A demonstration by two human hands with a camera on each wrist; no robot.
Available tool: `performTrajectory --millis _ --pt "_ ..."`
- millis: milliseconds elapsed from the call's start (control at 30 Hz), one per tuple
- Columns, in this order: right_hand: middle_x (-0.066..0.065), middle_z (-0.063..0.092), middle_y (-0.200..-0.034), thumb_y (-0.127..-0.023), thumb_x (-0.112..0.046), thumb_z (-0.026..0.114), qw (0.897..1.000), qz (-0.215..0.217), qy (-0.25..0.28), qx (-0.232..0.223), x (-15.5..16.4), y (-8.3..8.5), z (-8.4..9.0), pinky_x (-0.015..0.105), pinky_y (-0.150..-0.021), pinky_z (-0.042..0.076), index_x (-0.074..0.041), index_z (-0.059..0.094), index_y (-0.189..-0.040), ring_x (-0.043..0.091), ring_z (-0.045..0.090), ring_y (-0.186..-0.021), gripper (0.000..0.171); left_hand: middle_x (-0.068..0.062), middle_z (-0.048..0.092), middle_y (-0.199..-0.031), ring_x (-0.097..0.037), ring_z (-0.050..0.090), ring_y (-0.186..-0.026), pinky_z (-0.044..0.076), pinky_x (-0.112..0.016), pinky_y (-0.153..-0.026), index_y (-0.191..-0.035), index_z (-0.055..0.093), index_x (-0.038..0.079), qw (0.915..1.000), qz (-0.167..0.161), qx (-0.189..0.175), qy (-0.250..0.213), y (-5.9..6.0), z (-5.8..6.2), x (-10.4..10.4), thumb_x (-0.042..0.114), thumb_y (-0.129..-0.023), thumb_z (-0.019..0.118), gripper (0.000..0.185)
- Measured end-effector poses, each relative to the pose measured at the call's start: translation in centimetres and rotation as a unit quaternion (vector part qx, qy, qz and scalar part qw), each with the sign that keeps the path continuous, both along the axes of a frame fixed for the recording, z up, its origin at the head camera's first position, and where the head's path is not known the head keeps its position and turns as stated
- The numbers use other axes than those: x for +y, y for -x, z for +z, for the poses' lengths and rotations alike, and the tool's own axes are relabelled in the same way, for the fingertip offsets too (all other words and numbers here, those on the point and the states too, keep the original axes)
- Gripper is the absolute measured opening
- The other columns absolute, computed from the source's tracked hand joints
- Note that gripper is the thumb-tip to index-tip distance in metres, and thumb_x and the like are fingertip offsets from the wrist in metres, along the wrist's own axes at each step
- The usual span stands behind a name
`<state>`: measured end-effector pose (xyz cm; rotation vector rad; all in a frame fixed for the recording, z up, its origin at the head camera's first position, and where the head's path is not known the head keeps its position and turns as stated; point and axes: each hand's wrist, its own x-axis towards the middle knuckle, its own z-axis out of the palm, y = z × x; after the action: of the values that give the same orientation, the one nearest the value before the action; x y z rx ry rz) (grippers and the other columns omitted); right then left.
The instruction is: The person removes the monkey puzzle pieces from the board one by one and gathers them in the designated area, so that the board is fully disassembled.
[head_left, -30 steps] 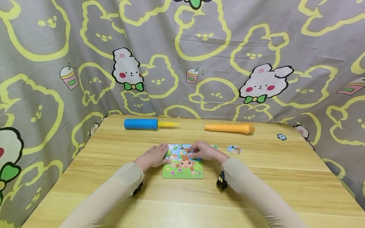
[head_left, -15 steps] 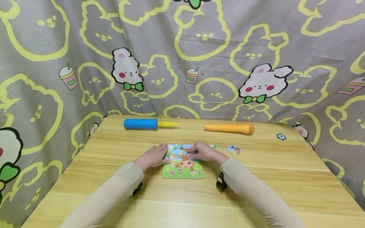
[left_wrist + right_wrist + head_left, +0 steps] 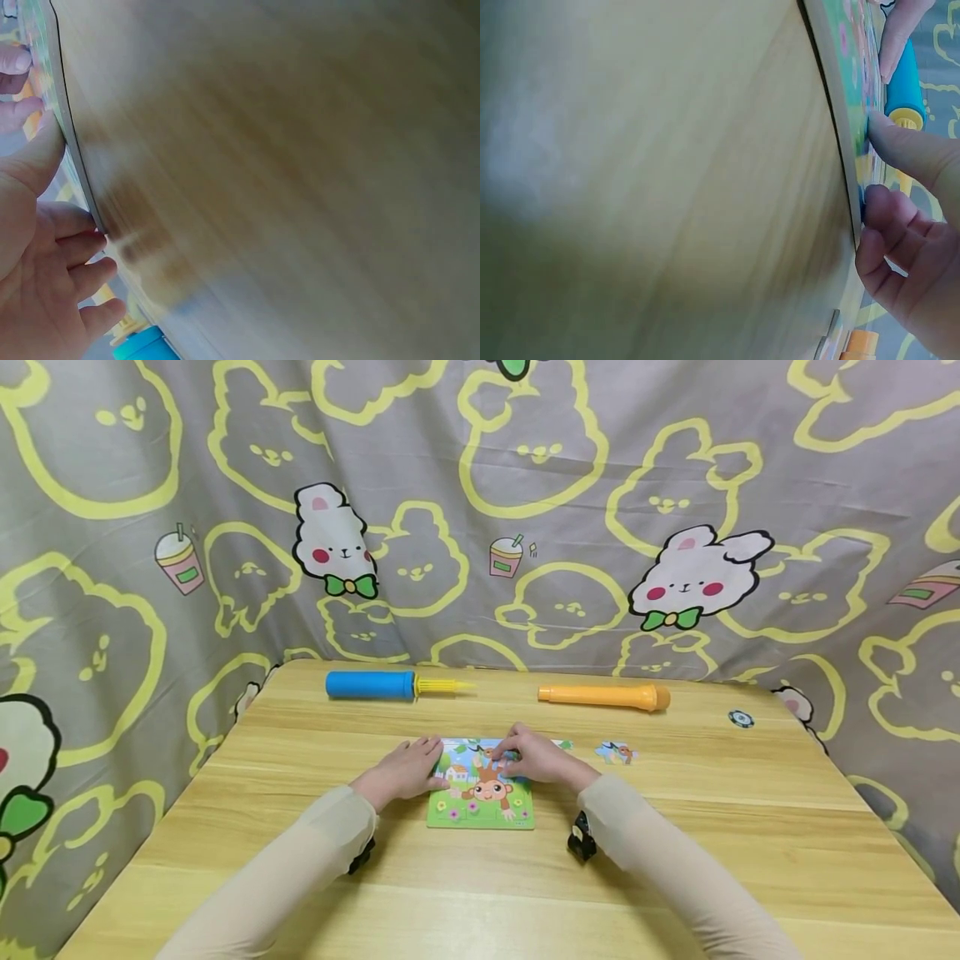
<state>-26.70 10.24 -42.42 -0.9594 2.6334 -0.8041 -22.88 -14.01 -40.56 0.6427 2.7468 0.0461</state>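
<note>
A jigsaw puzzle (image 3: pixel 480 810) with a monkey, a house and flowers lies flat on the wooden table. My left hand (image 3: pixel 405 770) rests along its left edge, thumb at the board and fingertips near the far corner. Over the upper right part is my right hand (image 3: pixel 536 758), its fingers curled and its thumb and forefinger at a puzzle piece there, largely hidden by the hand. In the right wrist view the right thumb (image 3: pixel 907 146) and fingertips meet the board's surface. One loose puzzle piece (image 3: pixel 617 752) lies to the right; another piece (image 3: pixel 564 745) shows partly behind the right hand.
At the back of the table (image 3: pixel 480 902) lie a blue hand pump (image 3: pixel 371 685) with a yellow nozzle and an orange toy microphone (image 3: pixel 603 696). A round black-and-white chip (image 3: pixel 741 719) lies at far right. A patterned curtain (image 3: pixel 420 543) hangs behind and at the sides.
My right hand's knuckles have risen slightly and its fingers have shifted a little over the puzzle. The left hand and the board have stayed in place.
</note>
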Motion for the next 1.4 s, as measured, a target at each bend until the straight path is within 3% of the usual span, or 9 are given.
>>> performTrajectory --millis 167,433,633,833,1067,1167,1267,1400 --pt "0.003 0.048 -0.099 -0.083 -0.015 0.069 1.0 -0.004 -0.013 0.015 -0.1 -0.2 0.0 0.028 -0.06 0.038 -0.007 0.065 -0.115 0.015 0.043 -0.074 0.033 -0.017 0.02 -0.149 -0.032 0.018 -0.135 0.017 -0.048 -0.108 -0.143 0.025 -0.004 1.0 0.0 0.0 -0.001 0.2 -0.2 -0.1 0.046 -0.092 0.048 0.074" --pt "0.0 0.052 -0.096 -0.082 -0.018 0.07 0.997 -0.014 -0.044 0.055 -0.4 -0.8 0.2 0.026 -0.06 0.043 -0.008 0.07 -0.105 0.01 0.05 -0.075 0.025 -0.017 0.02 -0.149 -0.032 0.017 -0.135 0.017 -0.048 -0.108 -0.143 0.024 -0.004 1.0 -0.002 -0.001 -0.002 0.2 -0.1 -0.1 0.046 -0.092 0.048 0.075" --pt "-0.001 0.05 -0.091 -0.084 -0.015 0.069 0.998 -0.047 -0.024 0.016 -0.6 -0.5 0.1 0.03 -0.069 0.045 -0.012 0.069 -0.092 0.013 0.05 -0.078 0.009 -0.017 0.019 -0.149 -0.032 0.017 -0.136 0.017 -0.048 -0.108 -0.143 0.024 -0.003 1.0 -0.002 0.002 0.001 0.3 -0.2 -0.1 0.046 -0.092 0.047 0.075" --pt "0.002 0.047 -0.091 -0.082 -0.008 0.069 0.997 -0.069 0.001 -0.026 -0.8 -0.2 -0.1 0.034 -0.075 0.043 -0.011 0.063 -0.086 0.018 0.046 -0.081 0.008 -0.016 0.02 -0.149 -0.032 0.017 -0.135 0.017 -0.048 -0.108 -0.143 0.024 -0.003 1.0 -0.003 0.004 0.003 0.3 -0.3 0.0 0.047 -0.092 0.047 0.075" --pt "0.007 0.042 -0.109 -0.084 -0.007 0.067 0.996 -0.088 0.004 -0.025 -1.1 -0.3 -0.2 0.034 -0.079 0.043 -0.013 0.06 -0.084 0.02 0.047 -0.089 0.01 -0.017 0.019 -0.149 -0.033 0.017 -0.135 0.016 -0.048 -0.108 -0.143 0.024 -0.004 1.0 -0.001 0.001 -0.005 0.3 -0.3 -0.1 0.047 -0.092 0.048 0.076" --pt "0.008 0.042 -0.109 -0.084 -0.007 0.067 0.996 -0.091 -0.001 -0.018 -1.1 -0.4 -0.3 0.035 -0.079 0.043 -0.013 0.059 -0.083 0.021 0.047 -0.089 0.01 -0.017 0.019 -0.149 -0.033 0.017 -0.135 0.016 -0.048 -0.108 -0.143 0.024 -0.004 1.0 -0.001 0.002 -0.006 0.3 -0.4 -0.1 0.047 -0.092 0.048 0.076" --pt "0.007 0.043 -0.105 -0.084 -0.008 0.067 0.996 -0.092 -0.011 -0.015 -1.1 -0.4 -0.3 0.035 -0.078 0.042 -0.014 0.059 -0.085 0.022 0.046 -0.087 0.01 -0.017 0.019 -0.149 -0.033 0.017 -0.135 0.016 -0.048 -0.108 -0.143 0.024 -0.004 1.0 0.0 0.002 -0.007 0.3 -0.4 -0.1 0.047 -0.092 0.048 0.076" --pt "0.008 0.046 -0.109 -0.084 -0.012 0.068 0.994 -0.106 -0.021 -0.023 -1.1 -0.4 -0.2 0.038 -0.085 0.043 -0.012 0.058 -0.106 0.023 0.049 -0.095 0.025 -0.017 0.018 -0.149 -0.033 0.016 -0.136 0.016 -0.048 -0.108 -0.143 0.023 -0.003 1.0 0.0 0.002 -0.004 0.3 -0.4 -0.1 0.047 -0.092 0.048 0.076"
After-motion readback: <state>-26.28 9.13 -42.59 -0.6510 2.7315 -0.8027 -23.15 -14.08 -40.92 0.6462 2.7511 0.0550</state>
